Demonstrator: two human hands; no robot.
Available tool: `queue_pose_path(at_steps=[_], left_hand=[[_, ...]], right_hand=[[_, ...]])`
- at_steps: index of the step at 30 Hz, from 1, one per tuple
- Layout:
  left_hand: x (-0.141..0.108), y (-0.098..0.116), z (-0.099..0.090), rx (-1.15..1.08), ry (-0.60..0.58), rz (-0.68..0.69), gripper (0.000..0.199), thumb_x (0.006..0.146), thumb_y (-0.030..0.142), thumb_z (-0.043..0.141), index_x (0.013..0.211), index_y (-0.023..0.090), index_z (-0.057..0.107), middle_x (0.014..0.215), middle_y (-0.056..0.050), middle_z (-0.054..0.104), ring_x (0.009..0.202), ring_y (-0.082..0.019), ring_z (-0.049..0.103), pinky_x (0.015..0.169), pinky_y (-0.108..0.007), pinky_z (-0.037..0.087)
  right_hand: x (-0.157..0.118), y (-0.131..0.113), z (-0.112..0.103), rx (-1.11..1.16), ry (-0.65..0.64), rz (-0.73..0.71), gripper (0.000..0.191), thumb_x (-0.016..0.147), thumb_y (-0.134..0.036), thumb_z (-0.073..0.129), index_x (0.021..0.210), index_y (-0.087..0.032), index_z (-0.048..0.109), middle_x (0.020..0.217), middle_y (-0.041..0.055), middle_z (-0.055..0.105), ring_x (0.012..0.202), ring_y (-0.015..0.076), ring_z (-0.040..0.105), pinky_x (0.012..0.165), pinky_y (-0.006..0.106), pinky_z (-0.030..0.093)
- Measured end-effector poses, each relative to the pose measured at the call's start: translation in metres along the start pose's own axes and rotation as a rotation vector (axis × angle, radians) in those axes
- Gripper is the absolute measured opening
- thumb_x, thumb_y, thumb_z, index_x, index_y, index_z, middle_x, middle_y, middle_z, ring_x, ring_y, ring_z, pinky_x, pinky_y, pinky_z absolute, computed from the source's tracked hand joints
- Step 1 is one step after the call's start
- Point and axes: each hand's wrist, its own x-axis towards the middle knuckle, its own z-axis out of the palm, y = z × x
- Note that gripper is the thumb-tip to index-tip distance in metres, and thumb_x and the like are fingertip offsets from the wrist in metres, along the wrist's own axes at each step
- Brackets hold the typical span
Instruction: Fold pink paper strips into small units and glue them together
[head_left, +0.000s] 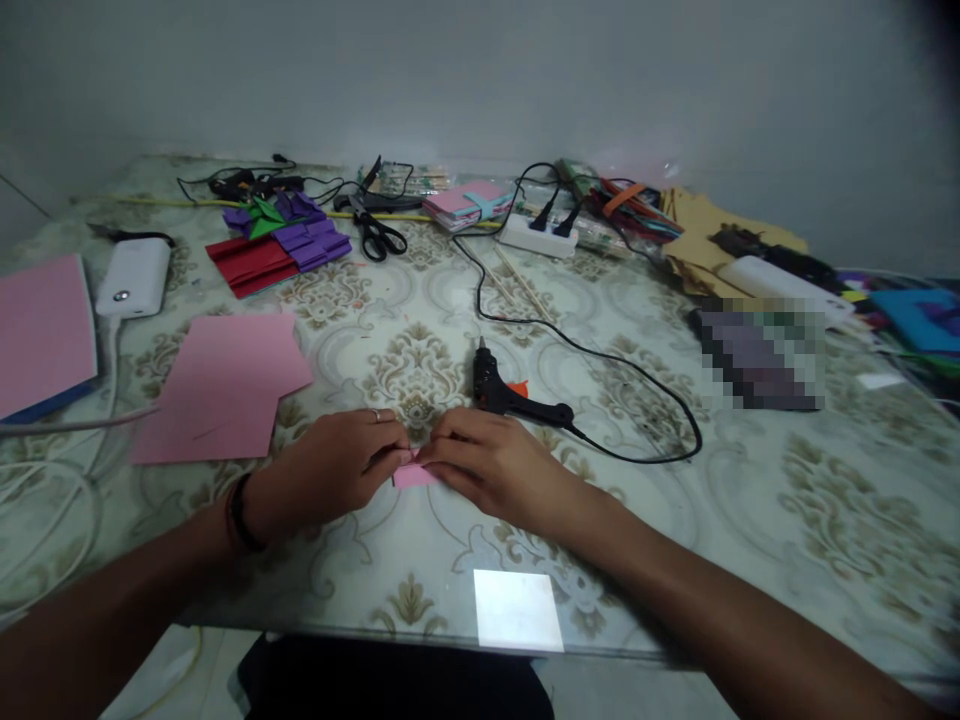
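Left hand [337, 458] and right hand [487, 458] closed in pinches on a pink strip [414, 476], just below frame centre, glue gun [492, 392] near right hand, pink paper [225, 390] centre left

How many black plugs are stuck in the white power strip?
2. One plug is toward the middle of the white power strip; the other plug is just right of it. Any on its far side would be hidden.

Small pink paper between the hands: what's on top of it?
On the pink paper: the left hand at its upper left, the right hand over its right end. Its lower left part shows; what they cover is hidden.
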Motion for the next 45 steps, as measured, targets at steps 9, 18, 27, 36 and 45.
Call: queue_pose_path(at_steps=[9, 18, 27, 36, 45], left_hand=[[0.0, 0.003, -0.003, -0.01, -0.013, -0.008, 0.023, 0.103, 0.02, 0.046, 0.086, 0.019, 0.062, 0.087, -0.003, 0.066, 0.08, -0.017, 0.06, 0.077, -0.03, 0.043], [0.0, 0.001, -0.002, -0.016, -0.013, -0.009, 0.024, 0.103, 0.024, 0.047, 0.088, 0.018, 0.064, 0.086, -0.002, 0.066, 0.08, -0.018, 0.061, 0.075, -0.031, 0.043], [0.001, 0.001, -0.003, -0.042, -0.012, -0.014, 0.024, 0.103, 0.025, 0.048, 0.086, 0.02, 0.065, 0.086, -0.003, 0.069, 0.077, -0.018, 0.061, 0.073, -0.03, 0.042], [0.003, -0.004, -0.001, -0.041, -0.014, -0.022, 0.024, 0.102, 0.021, 0.048, 0.086, 0.018, 0.066, 0.083, -0.001, 0.067, 0.079, -0.017, 0.06, 0.075, -0.029, 0.042], [0.0, 0.001, -0.002, -0.038, 0.024, -0.031, 0.018, 0.099, 0.025, 0.056, 0.085, 0.018, 0.065, 0.08, 0.0, 0.064, 0.075, -0.016, 0.057, 0.071, -0.029, 0.04]], right_hand=[[0.0, 0.002, 0.001, 0.019, 0.01, -0.024, 0.021, 0.106, -0.022, 0.054, 0.104, -0.016, 0.074, 0.093, 0.0081, 0.069, 0.085, 0.019, 0.065, 0.077, 0.032, 0.054], [0.0, 0.002, -0.002, 0.017, 0.05, -0.07, 0.022, 0.105, -0.02, 0.056, 0.096, -0.016, 0.075, 0.095, 0.0092, 0.068, 0.086, 0.0191, 0.062, 0.075, 0.032, 0.054], [0.002, 0.001, -0.01, -0.171, -0.017, -0.136, 0.023, 0.106, -0.019, 0.055, 0.104, -0.018, 0.078, 0.098, 0.0098, 0.071, 0.091, 0.0215, 0.062, 0.074, 0.034, 0.051], [0.002, -0.001, -0.01, -0.119, -0.027, -0.155, 0.022, 0.104, -0.016, 0.056, 0.108, -0.019, 0.078, 0.094, 0.0075, 0.069, 0.087, 0.0197, 0.06, 0.073, 0.032, 0.049], [-0.001, 0.003, -0.002, -0.012, -0.05, -0.118, 0.019, 0.103, -0.019, 0.058, 0.102, -0.016, 0.077, 0.092, 0.0091, 0.07, 0.086, 0.0209, 0.063, 0.076, 0.033, 0.053]])
